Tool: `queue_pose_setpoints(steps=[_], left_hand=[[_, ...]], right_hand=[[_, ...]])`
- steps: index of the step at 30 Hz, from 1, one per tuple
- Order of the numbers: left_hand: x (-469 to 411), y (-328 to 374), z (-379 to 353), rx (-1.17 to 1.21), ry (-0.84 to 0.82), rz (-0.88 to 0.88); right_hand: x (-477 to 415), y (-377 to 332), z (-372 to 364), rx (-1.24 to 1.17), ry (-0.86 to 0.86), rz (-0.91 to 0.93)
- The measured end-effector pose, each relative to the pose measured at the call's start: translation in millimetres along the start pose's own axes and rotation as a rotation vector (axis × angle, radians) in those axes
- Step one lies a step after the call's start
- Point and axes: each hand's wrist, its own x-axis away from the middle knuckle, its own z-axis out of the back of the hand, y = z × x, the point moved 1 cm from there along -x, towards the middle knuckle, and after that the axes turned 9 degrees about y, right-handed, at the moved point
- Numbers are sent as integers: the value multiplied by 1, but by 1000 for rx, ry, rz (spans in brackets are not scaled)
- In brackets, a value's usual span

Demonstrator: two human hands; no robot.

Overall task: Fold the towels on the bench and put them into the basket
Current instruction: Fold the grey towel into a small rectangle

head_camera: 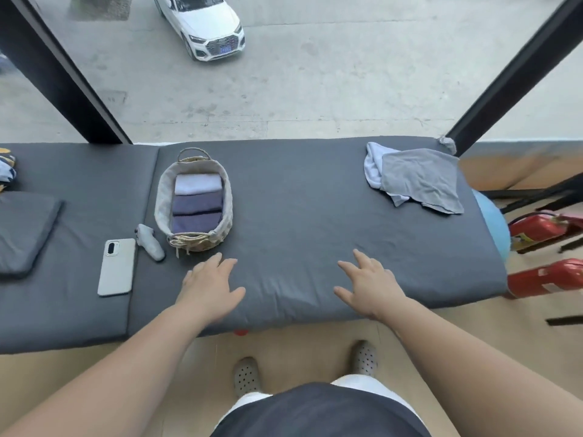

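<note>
Surroundings: a phone (116, 266) lies face down on the grey bench (299, 222), with a small grey handheld device (150, 246) between it and the basket. A flat grey cushion (25, 231) sits at the far left. Two red fire extinguishers (536, 230) and a blue ball (492, 222) stand on the floor off the right end. A white car (205, 23) shows through the window.

Task items: the woven basket (161, 197) is just beyond the left hand (209, 285). It holds three folded towels in a row, one pale (198, 183) and two dark blue (197, 212). The unfolded grey towel (419, 181) lies over a pale blue towel (372, 168) at the far right corner, well apart from the right hand (370, 285), with nothing between them.

Hands: both arms are extended, palms down and fingers spread, near the bench's front edge. The hands are apart and hold nothing. Whether they touch the cushion cannot be told.
</note>
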Motion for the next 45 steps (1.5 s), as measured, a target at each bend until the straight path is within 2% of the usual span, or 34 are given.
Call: queue_pose_setpoints(steps=[4, 11, 16, 21, 26, 34, 41, 45], left_hand=[[-13, 87, -13, 7, 28, -29], [-36, 282, -37, -51, 15, -55], [-45, 384, -37, 27, -2, -49], [-82, 434, -39, 64, -29, -43], [-132, 472, -36, 119, -51, -109], [-201, 525, -52, 84, -127, -130], [-264, 567, -102, 17, -185, -28], [-299, 587, -137, -61, -223, -81]], right_hand=[[4, 93, -7, -4, 23, -43], [-3, 279, -1, -97, 26, -129], [-21, 365, 28, -95, 9, -132], [-60, 407, 45, -118, -4, -155], [-92, 428, 55, -122, -11, -193], [-160, 474, 55, -117, -87, -190], [-253, 508, 25, -101, -184, -17], [-296, 520, 3, -56, -216, 98]])
